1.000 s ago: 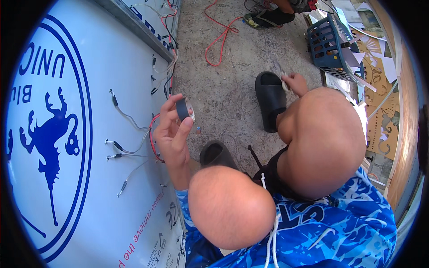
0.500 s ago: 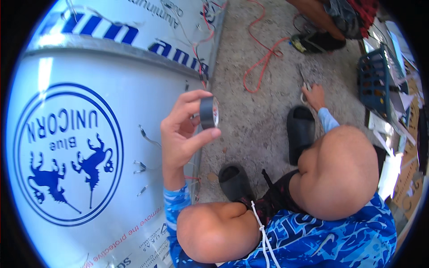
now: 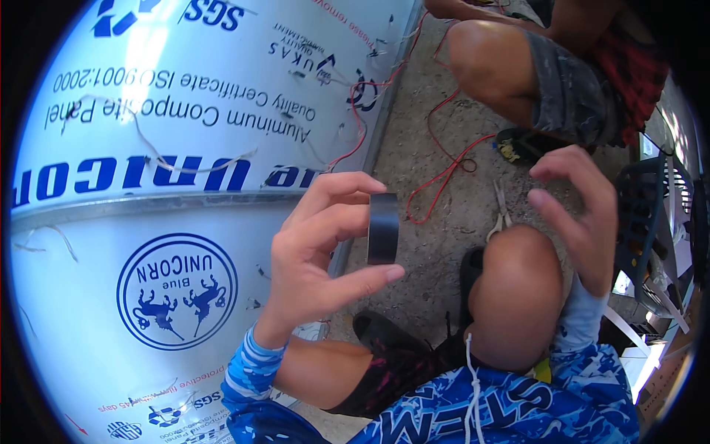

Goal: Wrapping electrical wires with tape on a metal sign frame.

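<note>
My left hand [image 3: 307, 255] holds a roll of black electrical tape [image 3: 384, 229] upright between its thumb and fingers, with the dark outer face toward me. Off to the right, my right hand [image 3: 592, 214] is raised with the thumb and index finger apart and nothing between them. Scissors [image 3: 503, 214] with pale handles lie on the concrete floor beyond my knee, blades pointing away; the knee partly covers the handles.
White panels [image 3: 81, 296] with blue print stand at the left, thin wires sticking out of them. A red wire [image 3: 447, 177] lies looped on the floor. A person [image 3: 569, 81] crouches at the far right, near a dark plastic basket [image 3: 640, 214].
My right hand has left the scissors on the floor and come up, empty. The left hand has shifted right with the tape and turned it. The other person appears closer in view.
</note>
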Demonstrator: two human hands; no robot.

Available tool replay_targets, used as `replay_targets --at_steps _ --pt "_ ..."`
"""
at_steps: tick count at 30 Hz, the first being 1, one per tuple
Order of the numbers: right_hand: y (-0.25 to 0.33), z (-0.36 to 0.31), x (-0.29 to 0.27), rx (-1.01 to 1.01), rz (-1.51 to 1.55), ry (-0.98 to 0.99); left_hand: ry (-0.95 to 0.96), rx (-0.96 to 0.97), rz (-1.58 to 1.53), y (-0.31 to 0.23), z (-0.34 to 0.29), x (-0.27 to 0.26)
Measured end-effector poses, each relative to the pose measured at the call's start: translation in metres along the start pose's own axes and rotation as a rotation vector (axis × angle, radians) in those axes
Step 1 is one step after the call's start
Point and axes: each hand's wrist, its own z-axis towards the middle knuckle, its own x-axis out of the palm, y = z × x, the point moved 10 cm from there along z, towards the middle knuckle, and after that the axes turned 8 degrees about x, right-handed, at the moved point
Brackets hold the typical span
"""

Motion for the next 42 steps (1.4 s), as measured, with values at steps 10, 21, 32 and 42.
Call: replay_targets --at_steps 10,21,32,42 --pt "0.099 -0.008 0.031 -0.484 0.171 0.06 0.019 0.196 0.117 -0.019 0.016 0.026" --pt "0.121 -0.012 0.081 -0.53 0.199 0.2 0.128 0.097 -0.044 0.0 -0.025 0.014" --pt "0.152 -0.022 0.121 -0.505 0.285 0.42 -0.035 0.239 -0.034 -0.008 -0.045 -0.025" --pt "0.156 -0.032 0.104 -0.54 0.247 0.206 -0.085 0.315 0.017 -0.025 -0.036 -0.029"
